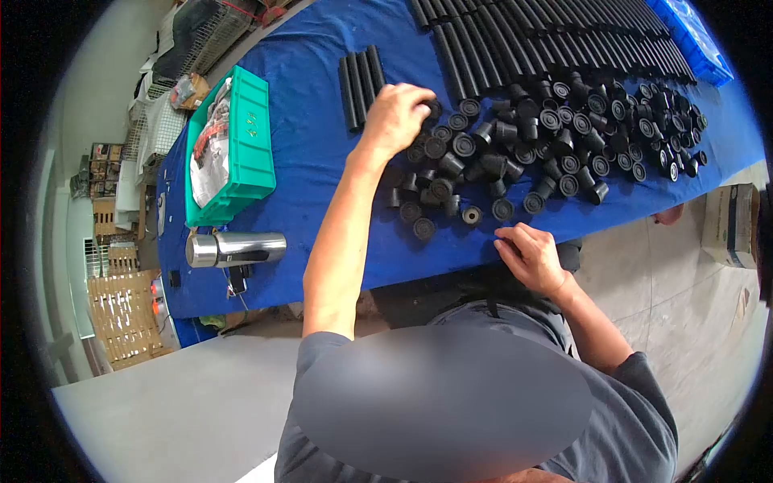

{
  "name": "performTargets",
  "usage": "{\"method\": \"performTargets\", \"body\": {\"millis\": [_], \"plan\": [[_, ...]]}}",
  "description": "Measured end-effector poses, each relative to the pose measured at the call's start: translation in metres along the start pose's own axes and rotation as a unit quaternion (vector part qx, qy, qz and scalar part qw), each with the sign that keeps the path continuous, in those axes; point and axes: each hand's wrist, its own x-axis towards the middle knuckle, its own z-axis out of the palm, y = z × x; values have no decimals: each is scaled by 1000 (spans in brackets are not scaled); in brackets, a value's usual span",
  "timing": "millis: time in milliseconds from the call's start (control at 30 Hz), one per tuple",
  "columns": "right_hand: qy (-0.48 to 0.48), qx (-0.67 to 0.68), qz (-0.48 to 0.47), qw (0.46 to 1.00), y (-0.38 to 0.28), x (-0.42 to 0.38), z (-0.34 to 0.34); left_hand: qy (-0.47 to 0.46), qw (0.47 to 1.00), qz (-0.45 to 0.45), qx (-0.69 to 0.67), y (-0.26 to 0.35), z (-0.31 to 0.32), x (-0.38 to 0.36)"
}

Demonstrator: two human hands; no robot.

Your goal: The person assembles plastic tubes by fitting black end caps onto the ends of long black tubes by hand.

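Note:
My left hand (394,119) is over the lower end of a short row of black tubes (354,90), its fingers curled at a black round cap (433,108) on the left side of the heap. How firmly the fingers hold that cap is hard to tell. Near the table's front edge, my right hand (530,256) rests with bent fingers close together, just below the loose black caps (502,209); nothing shows in it. The heap of black caps (568,165) spreads to the right over the blue cloth.
Long black tubes (515,48) lie in rows at the back. A green crate (254,133) with a silvery bag and a steel flask (250,248) stand at the left. A blue crate (692,40) is at the far right, a cardboard box (729,225) beyond the table.

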Motion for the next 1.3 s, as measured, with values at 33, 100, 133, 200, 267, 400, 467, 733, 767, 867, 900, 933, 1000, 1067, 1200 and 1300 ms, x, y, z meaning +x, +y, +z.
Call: {"method": "performTargets", "body": {"millis": [33,100,133,200,267,400,467,733,767,867,900,933,1000,1067,1200,1300], "plan": [[-3,-4,-2,1000,2,0,0,58,998,-14,-9,3,-2,-3],[-11,-9,-9,1000,1,-1,0,95,995,5,-5,-3,0,-11],[0,-2,-22,1000,3,-2,2,136,990,-35,-23,-5,-4,-18],[-1,2,-26,1000,6,1,-2,232,962,-104,-100,-12,-10,-29],[-9,7,-25,1000,6,-5,-1,240,944,-155,-164,13,-32,-57],[-16,6,-23,1000,5,-2,-2,287,923,-197,-167,40,-40,-145],[-26,0,-6,1000,3,-2,-2,318,912,-233,-114,50,-31,-198],[-37,-6,17,999,-2,2,3,236,940,-241,41,57,22,-264],[-37,-7,20,999,-3,2,0,238,941,-237,45,64,16,-258],[-41,0,53,998,-6,6,-5,293,937,-190,21,74,-4,-235],[-49,9,78,996,-8,3,-7,318,933,-168,-5,82,-10,-220],[-46,10,81,996,-10,2,-7,280,946,-157,-42,94,-22,-195],[-32,13,79,996,-9,6,-2,222,970,-94,-39,105,-19,-150],[-29,4,75,997,-6,4,-1,152,986,-65,-10,113,-6,-127],[3,3,70,998,-6,2,0,111,992,-55,-3,107,25,-117],[46,-47,38,997,-8,0,-4,127,990,-54,-22,107,33,-116]]}}
